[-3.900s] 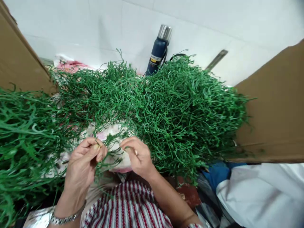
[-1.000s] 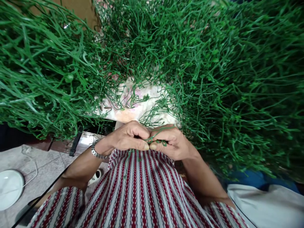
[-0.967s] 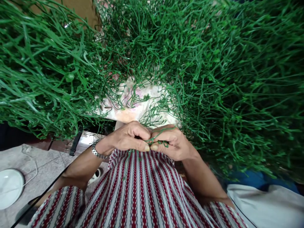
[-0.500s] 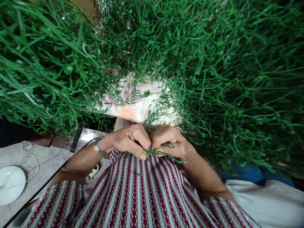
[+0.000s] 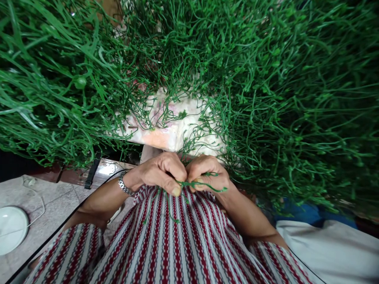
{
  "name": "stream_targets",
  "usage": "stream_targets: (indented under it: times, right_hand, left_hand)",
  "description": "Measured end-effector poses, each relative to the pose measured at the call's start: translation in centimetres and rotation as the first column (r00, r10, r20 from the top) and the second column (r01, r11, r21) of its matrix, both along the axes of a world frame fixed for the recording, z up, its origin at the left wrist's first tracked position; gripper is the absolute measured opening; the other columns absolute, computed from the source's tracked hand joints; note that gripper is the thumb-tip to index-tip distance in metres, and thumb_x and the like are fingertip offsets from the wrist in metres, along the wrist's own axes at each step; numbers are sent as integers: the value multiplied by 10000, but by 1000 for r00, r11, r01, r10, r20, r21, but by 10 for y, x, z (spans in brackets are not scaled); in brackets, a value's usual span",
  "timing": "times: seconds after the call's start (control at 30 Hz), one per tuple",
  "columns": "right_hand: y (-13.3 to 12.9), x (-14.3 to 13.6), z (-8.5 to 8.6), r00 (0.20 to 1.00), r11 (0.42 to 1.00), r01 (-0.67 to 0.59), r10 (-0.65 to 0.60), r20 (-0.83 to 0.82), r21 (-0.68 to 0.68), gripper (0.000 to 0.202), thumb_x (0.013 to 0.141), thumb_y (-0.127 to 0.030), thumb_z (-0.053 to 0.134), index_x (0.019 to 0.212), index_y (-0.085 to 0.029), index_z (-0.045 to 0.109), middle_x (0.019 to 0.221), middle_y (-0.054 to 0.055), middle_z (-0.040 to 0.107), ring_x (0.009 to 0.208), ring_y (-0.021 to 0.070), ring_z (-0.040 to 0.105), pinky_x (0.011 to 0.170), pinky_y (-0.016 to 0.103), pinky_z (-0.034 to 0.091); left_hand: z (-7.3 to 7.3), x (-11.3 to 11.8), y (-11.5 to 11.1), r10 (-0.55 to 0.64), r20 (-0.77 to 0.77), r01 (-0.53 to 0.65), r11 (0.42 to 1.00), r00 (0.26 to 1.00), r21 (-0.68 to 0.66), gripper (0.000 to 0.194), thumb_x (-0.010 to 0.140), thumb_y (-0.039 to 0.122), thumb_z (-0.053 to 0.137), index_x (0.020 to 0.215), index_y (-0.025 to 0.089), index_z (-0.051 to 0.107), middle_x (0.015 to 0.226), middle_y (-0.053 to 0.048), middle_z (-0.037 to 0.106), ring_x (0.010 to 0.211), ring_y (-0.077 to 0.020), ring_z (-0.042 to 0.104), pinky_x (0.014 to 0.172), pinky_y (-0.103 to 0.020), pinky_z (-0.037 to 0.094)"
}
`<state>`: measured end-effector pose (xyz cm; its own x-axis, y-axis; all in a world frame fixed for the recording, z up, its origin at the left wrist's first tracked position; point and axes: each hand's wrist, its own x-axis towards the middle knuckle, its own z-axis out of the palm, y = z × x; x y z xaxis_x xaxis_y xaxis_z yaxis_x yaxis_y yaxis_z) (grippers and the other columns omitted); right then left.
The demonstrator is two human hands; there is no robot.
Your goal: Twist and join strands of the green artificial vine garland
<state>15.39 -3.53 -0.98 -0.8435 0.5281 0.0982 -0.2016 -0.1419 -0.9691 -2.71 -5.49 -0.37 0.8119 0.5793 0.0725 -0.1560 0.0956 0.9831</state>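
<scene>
Thin green stems [image 5: 207, 184] run between my two hands, close in front of the striped shirt. My left hand [image 5: 164, 173], with a metal watch on its wrist, pinches the stems between thumb and fingers. Beside it, my right hand [image 5: 207, 173] has its fingers curled round the same stems, and their curled ends stick out to the right. A few more stems [image 5: 170, 211] hang below my left hand over the shirt. Beyond both hands lies a large tangled heap of green stems [image 5: 266, 98].
A white plastic sheet [image 5: 192, 126] with an orange patch shows under the heap. At the lower left are a round white object [image 5: 12, 230] with a cord and a dark strap [image 5: 93, 173]. Grey cloth [image 5: 328, 248] lies at the lower right.
The stem ends at my right hand have shifted up and left, and my hands have moved slightly left. The whole view has shifted a little.
</scene>
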Motion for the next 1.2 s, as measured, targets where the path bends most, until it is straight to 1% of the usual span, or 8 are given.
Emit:
stream_targets:
  times: [0.17, 0.3, 0.4, 0.53, 0.73, 0.9, 1.03, 1.2]
  right_hand:
    - [7, 3, 16, 909, 915, 400, -404, -99, -56, 536, 726, -669, 501, 478, -212, 368, 341, -87, 262, 311, 59, 256, 340, 214, 289]
    - [10, 13, 26, 878, 871, 478, -472, -75, 113, 371, 795, -495, 560, 594, -183, 553, 483, -18, 459, 467, 104, 442, 473, 265, 376]
    - [10, 21, 30, 805, 755, 550, -594, 16, 356, 245, 859, -381, 517, 800, -174, 634, 651, 20, 542, 568, 120, 493, 557, 289, 407]
    - [10, 17, 33, 755, 636, 489, -652, 76, 597, 215, 893, -323, 466, 954, -183, 617, 762, 32, 583, 628, 122, 529, 611, 280, 433]
    - [12, -1, 26, 806, 609, 324, -578, 125, 724, 388, 778, -370, 641, 1107, -191, 543, 980, 54, 614, 869, 164, 576, 779, 291, 464]
    - [9, -5, 24, 802, 672, 357, -576, 156, 649, 335, 784, -301, 642, 1087, -206, 537, 972, 39, 631, 841, 146, 592, 754, 264, 473]
    - [5, -9, 23, 794, 711, 433, -592, 139, 554, 229, 796, -302, 621, 990, -200, 553, 833, 1, 604, 729, 114, 564, 660, 223, 455]
    - [3, -11, 18, 796, 720, 425, -586, 151, 549, 137, 796, -289, 619, 802, -181, 535, 654, -46, 484, 589, 75, 457, 547, 186, 376]
  left_hand:
    - [-3, 1, -10, 311, 105, -309, 950, 945, -37, 507, 633, 574, 648, 340, 202, 468, 341, -3, 383, 329, -120, 406, 420, -317, 409]
    - [8, 5, -4, 584, -4, -576, 800, 812, -166, 374, 681, 489, 663, 491, 179, 574, 455, -8, 475, 431, -114, 435, 463, -298, 388]
    - [16, 9, 2, 717, -45, -710, 678, 696, -189, 281, 712, 402, 672, 580, 159, 619, 533, -7, 524, 492, -102, 460, 474, -255, 363]
    - [15, 16, 4, 786, -45, -779, 601, 616, -179, 265, 708, 380, 685, 602, 144, 626, 538, 2, 525, 494, -86, 452, 460, -218, 346]
    - [6, 22, 2, 847, 62, -840, 532, 528, -105, 82, 740, 245, 672, 707, 170, 669, 645, 3, 580, 571, -78, 492, 524, -189, 389]
    - [5, 24, 1, 871, 112, -878, 476, 479, 54, 64, 717, 175, 688, 755, 216, 719, 699, -5, 597, 687, -105, 527, 615, -207, 417]
    - [4, 24, -1, 889, 97, -894, 446, 447, 26, 106, 709, 196, 697, 786, 253, 742, 669, -6, 589, 676, -116, 523, 613, -222, 424]
    - [9, 21, -3, 846, 82, -830, 532, 526, -168, 63, 709, 219, 698, 747, 202, 745, 691, -27, 602, 607, -86, 494, 525, -190, 381]
